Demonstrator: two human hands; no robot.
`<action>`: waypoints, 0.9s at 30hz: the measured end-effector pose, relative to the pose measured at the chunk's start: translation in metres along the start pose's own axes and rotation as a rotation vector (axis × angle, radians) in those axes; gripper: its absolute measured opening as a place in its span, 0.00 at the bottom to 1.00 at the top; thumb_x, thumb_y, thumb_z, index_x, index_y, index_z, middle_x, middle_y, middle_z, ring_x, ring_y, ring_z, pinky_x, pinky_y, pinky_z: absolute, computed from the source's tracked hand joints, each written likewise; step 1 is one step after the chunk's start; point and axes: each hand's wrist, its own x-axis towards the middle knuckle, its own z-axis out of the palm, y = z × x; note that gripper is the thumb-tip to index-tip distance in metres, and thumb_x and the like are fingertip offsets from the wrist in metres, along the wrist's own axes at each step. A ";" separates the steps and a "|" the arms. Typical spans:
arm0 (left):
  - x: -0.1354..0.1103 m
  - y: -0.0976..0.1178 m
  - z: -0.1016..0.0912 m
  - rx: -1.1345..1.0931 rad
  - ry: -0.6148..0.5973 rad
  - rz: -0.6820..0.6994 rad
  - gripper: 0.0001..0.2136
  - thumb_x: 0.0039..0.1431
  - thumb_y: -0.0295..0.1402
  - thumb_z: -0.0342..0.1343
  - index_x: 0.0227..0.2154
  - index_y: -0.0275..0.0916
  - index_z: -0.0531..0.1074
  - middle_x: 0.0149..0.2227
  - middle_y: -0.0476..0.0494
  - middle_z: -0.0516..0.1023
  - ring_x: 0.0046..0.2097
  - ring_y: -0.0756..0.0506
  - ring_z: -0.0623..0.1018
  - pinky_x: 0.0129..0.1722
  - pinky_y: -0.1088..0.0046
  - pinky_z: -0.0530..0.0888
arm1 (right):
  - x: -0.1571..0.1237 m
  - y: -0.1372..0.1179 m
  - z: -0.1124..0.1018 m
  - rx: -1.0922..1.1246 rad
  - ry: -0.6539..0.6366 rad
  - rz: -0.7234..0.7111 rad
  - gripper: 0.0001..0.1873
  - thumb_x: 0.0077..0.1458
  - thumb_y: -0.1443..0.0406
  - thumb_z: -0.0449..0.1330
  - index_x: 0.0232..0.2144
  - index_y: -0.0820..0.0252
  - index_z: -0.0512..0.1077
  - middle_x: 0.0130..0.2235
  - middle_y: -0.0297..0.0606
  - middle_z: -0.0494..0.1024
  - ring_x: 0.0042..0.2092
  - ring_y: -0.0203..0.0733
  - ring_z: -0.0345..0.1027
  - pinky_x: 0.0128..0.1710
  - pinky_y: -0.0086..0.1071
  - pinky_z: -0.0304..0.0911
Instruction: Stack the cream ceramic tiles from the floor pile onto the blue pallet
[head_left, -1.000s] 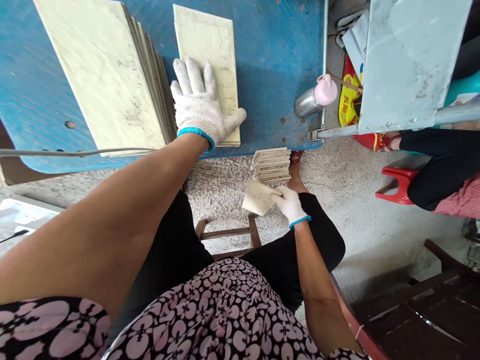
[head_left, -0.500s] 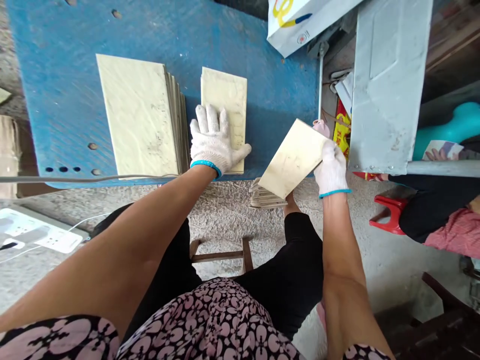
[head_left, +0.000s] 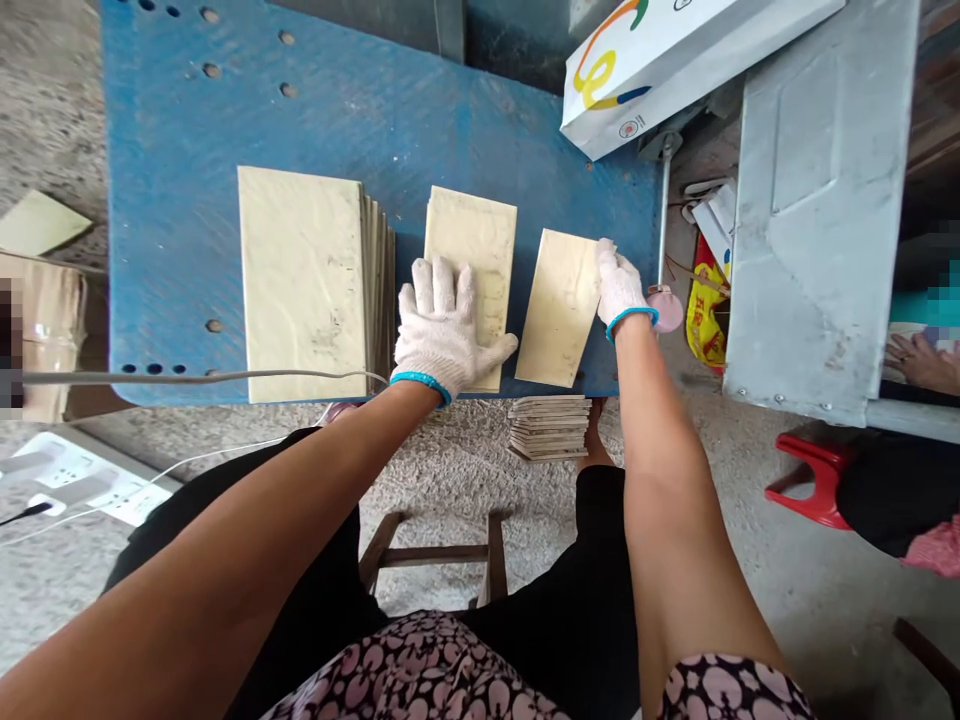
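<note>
1. our left hand (head_left: 441, 330) lies flat on the middle stack (head_left: 472, 230) of pale slabs, its thumb reaching past the right edge; that grip is spread wide and wrapped around nothing.
2. our right hand (head_left: 619, 285), to the right of the middle stack, has its grip closed on the right edge of the single slab (head_left: 557, 310); the thumb is hidden, so we cannot tell how firmly it pinches.
3. the single slab is just to the right of the middle stack, apart from it, over the blue bench (head_left: 337, 130); we cannot tell if it touches the surface.
4. the large stack (head_left: 304, 285) stands left of the middle stack; the small pile (head_left: 551, 430) is right of it and nearer us, past the bench edge.
5. we judge the step in hand to be positioning the single slab while our left hand steadies the middle stack.
6. the next move, we think, calls for a level hold, clear of the left thumb beside the middle stack.
</note>
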 end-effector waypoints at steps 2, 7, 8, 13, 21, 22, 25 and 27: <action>0.000 0.000 0.000 0.009 -0.002 -0.003 0.50 0.53 0.57 0.49 0.69 0.25 0.43 0.70 0.25 0.37 0.69 0.25 0.36 0.65 0.46 0.42 | 0.001 0.003 0.008 -0.038 0.003 0.082 0.22 0.60 0.47 0.55 0.34 0.62 0.70 0.28 0.36 0.67 0.35 0.43 0.69 0.30 0.33 0.66; 0.000 -0.001 0.000 0.013 0.002 -0.005 0.50 0.52 0.58 0.50 0.69 0.26 0.45 0.70 0.26 0.38 0.69 0.25 0.36 0.66 0.46 0.42 | 0.001 0.006 0.021 -0.134 0.019 0.172 0.23 0.63 0.49 0.52 0.32 0.63 0.71 0.28 0.35 0.68 0.33 0.40 0.65 0.34 0.33 0.64; 0.000 -0.001 0.001 0.010 0.005 -0.004 0.50 0.52 0.58 0.50 0.69 0.26 0.45 0.70 0.27 0.38 0.69 0.25 0.36 0.66 0.46 0.42 | 0.002 0.007 0.022 -0.163 0.041 0.176 0.24 0.63 0.49 0.51 0.30 0.63 0.71 0.27 0.35 0.68 0.33 0.40 0.65 0.35 0.34 0.64; 0.000 -0.001 0.001 0.000 -0.001 -0.007 0.51 0.52 0.58 0.51 0.69 0.26 0.45 0.70 0.27 0.38 0.69 0.24 0.36 0.66 0.46 0.42 | 0.006 0.020 0.026 -0.299 0.141 0.197 0.28 0.62 0.45 0.50 0.25 0.61 0.69 0.26 0.35 0.70 0.33 0.39 0.64 0.40 0.35 0.65; 0.000 -0.002 0.002 -0.027 0.006 -0.012 0.51 0.52 0.59 0.52 0.70 0.29 0.42 0.71 0.30 0.38 0.70 0.26 0.34 0.66 0.47 0.40 | -0.001 0.045 0.033 -0.432 0.242 0.111 0.25 0.62 0.47 0.49 0.23 0.57 0.63 0.31 0.40 0.73 0.42 0.46 0.68 0.49 0.40 0.64; 0.000 -0.002 0.002 -0.030 0.001 -0.012 0.51 0.52 0.59 0.52 0.70 0.29 0.42 0.71 0.30 0.37 0.70 0.26 0.34 0.66 0.47 0.40 | -0.004 0.045 0.032 -0.442 0.248 0.092 0.23 0.62 0.48 0.50 0.23 0.57 0.63 0.32 0.41 0.74 0.44 0.47 0.68 0.51 0.42 0.64; 0.000 -0.002 0.003 -0.037 -0.012 -0.018 0.52 0.52 0.59 0.52 0.70 0.29 0.41 0.71 0.30 0.36 0.69 0.26 0.33 0.66 0.46 0.40 | -0.011 0.040 0.031 -0.368 0.239 -0.001 0.16 0.61 0.53 0.53 0.28 0.57 0.66 0.38 0.44 0.75 0.50 0.49 0.66 0.56 0.46 0.60; 0.000 -0.002 0.003 -0.040 -0.020 -0.021 0.52 0.53 0.59 0.51 0.70 0.28 0.40 0.71 0.30 0.35 0.69 0.26 0.32 0.66 0.46 0.39 | -0.020 0.034 0.028 -0.259 0.171 -0.050 0.15 0.60 0.54 0.54 0.35 0.59 0.69 0.43 0.44 0.74 0.53 0.48 0.65 0.58 0.44 0.59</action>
